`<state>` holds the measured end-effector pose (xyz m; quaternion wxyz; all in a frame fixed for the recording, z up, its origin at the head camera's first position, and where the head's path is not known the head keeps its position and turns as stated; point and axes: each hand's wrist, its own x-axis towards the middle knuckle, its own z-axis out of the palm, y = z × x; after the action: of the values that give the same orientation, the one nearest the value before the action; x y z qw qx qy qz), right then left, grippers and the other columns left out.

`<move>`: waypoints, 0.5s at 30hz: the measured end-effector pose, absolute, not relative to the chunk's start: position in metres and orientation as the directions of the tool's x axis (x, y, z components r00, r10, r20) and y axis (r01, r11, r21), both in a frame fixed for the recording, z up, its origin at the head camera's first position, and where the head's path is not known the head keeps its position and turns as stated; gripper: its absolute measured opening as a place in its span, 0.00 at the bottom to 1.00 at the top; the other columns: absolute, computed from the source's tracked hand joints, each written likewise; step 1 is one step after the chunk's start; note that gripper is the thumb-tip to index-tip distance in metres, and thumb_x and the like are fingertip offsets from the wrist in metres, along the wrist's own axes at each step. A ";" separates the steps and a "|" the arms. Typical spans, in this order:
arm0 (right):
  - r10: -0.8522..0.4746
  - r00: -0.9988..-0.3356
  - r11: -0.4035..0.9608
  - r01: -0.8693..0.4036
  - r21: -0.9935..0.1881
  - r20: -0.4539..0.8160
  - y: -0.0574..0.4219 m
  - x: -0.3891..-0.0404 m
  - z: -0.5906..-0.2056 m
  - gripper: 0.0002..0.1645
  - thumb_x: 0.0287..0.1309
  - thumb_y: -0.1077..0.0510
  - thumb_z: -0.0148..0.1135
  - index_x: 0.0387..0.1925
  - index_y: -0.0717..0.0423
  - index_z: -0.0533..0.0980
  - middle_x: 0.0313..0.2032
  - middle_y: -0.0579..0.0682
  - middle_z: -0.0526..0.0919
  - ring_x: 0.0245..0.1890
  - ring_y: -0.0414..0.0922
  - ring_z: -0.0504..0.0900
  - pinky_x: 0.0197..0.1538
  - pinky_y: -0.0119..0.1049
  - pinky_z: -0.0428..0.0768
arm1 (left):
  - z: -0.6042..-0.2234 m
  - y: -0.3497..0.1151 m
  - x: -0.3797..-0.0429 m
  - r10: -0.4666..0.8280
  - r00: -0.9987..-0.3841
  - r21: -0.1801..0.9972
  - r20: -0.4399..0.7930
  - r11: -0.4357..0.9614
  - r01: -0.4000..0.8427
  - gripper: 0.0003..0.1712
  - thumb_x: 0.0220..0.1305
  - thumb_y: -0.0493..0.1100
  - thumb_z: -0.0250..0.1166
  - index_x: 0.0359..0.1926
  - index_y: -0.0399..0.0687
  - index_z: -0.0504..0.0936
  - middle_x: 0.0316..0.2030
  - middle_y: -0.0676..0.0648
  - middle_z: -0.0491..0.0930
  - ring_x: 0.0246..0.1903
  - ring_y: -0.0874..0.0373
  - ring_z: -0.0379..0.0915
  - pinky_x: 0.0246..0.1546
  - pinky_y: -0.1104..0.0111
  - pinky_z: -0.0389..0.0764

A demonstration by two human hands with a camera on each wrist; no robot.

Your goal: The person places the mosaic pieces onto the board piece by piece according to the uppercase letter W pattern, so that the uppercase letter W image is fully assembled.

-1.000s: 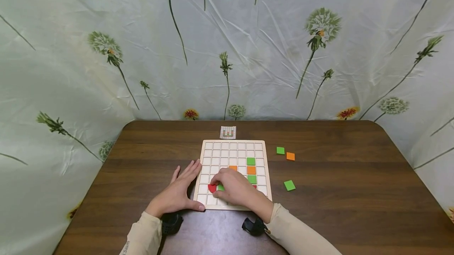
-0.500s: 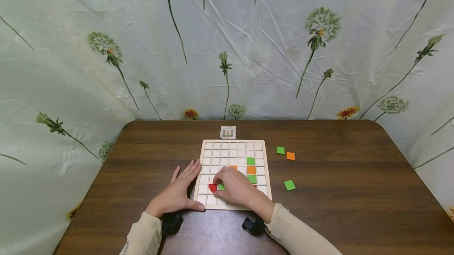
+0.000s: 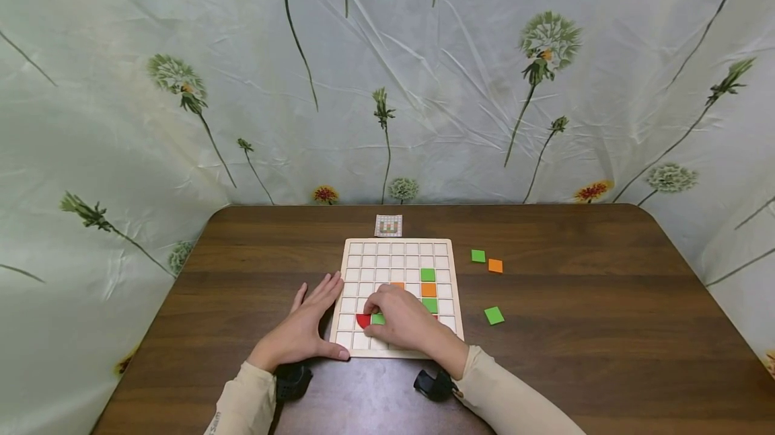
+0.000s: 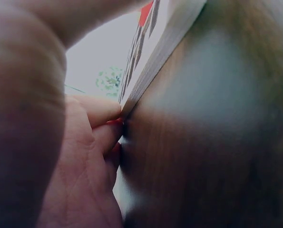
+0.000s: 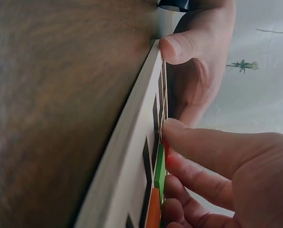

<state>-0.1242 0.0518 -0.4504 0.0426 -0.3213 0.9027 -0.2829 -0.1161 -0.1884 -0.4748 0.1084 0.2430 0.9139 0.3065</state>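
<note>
A pale wooden grid board [image 3: 396, 251] lies on the table. Along its left edge rests my left hand [image 3: 303, 331], fingers straight and spread, the thumb at the near left corner. My right hand [image 3: 402, 321] is over the lower part of the board, its thumb and forefinger pinching a red tile with a rounded edge [image 3: 362, 321] in a left-hand square. Right beside that tile sits a green tile [image 3: 378, 319], partly covered by the fingers. In the right wrist view, the thumb and fingertips meet at the red tile [image 5: 166, 147], mostly hidden there.
On the board's right side, green [image 3: 428, 275] and orange [image 3: 428, 290] tiles stand in a column. Loose on the table to the right lie two green tiles [image 3: 494, 315] and an orange tile [image 3: 495, 266]. A small patterned card [image 3: 389, 226] lies behind the board.
The red tile has turned and shifted slightly right, now sitting straighter against the green tile. My right fingers moved a little with it; my left hand stays put.
</note>
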 end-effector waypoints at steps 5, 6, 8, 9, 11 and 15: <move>-0.605 -0.789 0.635 -0.559 -0.534 0.106 0.051 -0.124 -0.450 0.11 0.50 0.55 0.76 0.34 0.52 0.84 0.31 0.42 0.79 0.33 0.36 0.75 0.40 0.29 0.77 | -0.475 -0.189 -0.116 0.504 -0.862 0.610 -0.057 0.701 0.370 0.76 0.39 0.71 0.78 0.79 0.40 0.50 0.78 0.44 0.49 0.78 0.48 0.35 0.72 0.42 0.28; -0.608 -0.787 0.634 -0.563 -0.531 0.108 0.051 -0.124 -0.450 0.11 0.50 0.55 0.76 0.35 0.53 0.84 0.31 0.42 0.79 0.33 0.36 0.75 0.40 0.30 0.77 | -0.475 -0.189 -0.116 0.506 -0.861 0.612 -0.052 0.697 0.373 0.76 0.39 0.71 0.78 0.79 0.40 0.51 0.78 0.44 0.49 0.78 0.47 0.35 0.71 0.41 0.28; -0.614 -0.781 0.632 -0.571 -0.524 0.112 0.051 -0.124 -0.450 0.11 0.49 0.56 0.77 0.35 0.53 0.84 0.32 0.43 0.79 0.33 0.37 0.76 0.40 0.30 0.77 | -0.476 -0.189 -0.116 0.504 -0.862 0.610 -0.054 0.700 0.371 0.76 0.39 0.71 0.78 0.79 0.40 0.51 0.78 0.44 0.49 0.78 0.47 0.35 0.71 0.42 0.28; -0.616 -0.780 0.632 -0.573 -0.522 0.111 0.051 -0.124 -0.450 0.11 0.49 0.56 0.77 0.35 0.53 0.84 0.32 0.43 0.79 0.33 0.37 0.76 0.41 0.30 0.77 | -0.476 -0.189 -0.116 0.503 -0.862 0.609 -0.054 0.701 0.371 0.76 0.39 0.71 0.78 0.79 0.40 0.51 0.78 0.44 0.49 0.78 0.47 0.35 0.72 0.42 0.28; -0.618 -0.779 0.632 -0.575 -0.520 0.110 0.051 -0.124 -0.449 0.11 0.50 0.55 0.76 0.35 0.53 0.84 0.32 0.42 0.79 0.33 0.37 0.75 0.41 0.30 0.77 | -0.476 -0.189 -0.116 0.505 -0.862 0.608 -0.049 0.700 0.375 0.75 0.39 0.71 0.79 0.79 0.40 0.51 0.78 0.43 0.49 0.78 0.47 0.35 0.71 0.41 0.28; -0.610 -0.784 0.637 -0.572 -0.517 0.115 0.050 -0.124 -0.450 0.10 0.52 0.54 0.74 0.35 0.52 0.84 0.31 0.41 0.79 0.34 0.36 0.75 0.41 0.29 0.76 | -0.476 -0.189 -0.116 0.505 -0.862 0.607 -0.055 0.702 0.372 0.75 0.40 0.71 0.78 0.79 0.40 0.51 0.78 0.44 0.49 0.78 0.47 0.35 0.71 0.42 0.28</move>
<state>-0.1240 0.0504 -0.4501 0.0350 -0.3268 0.9040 -0.2734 -0.1162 -0.1892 -0.4757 0.1091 0.2394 0.9159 0.3031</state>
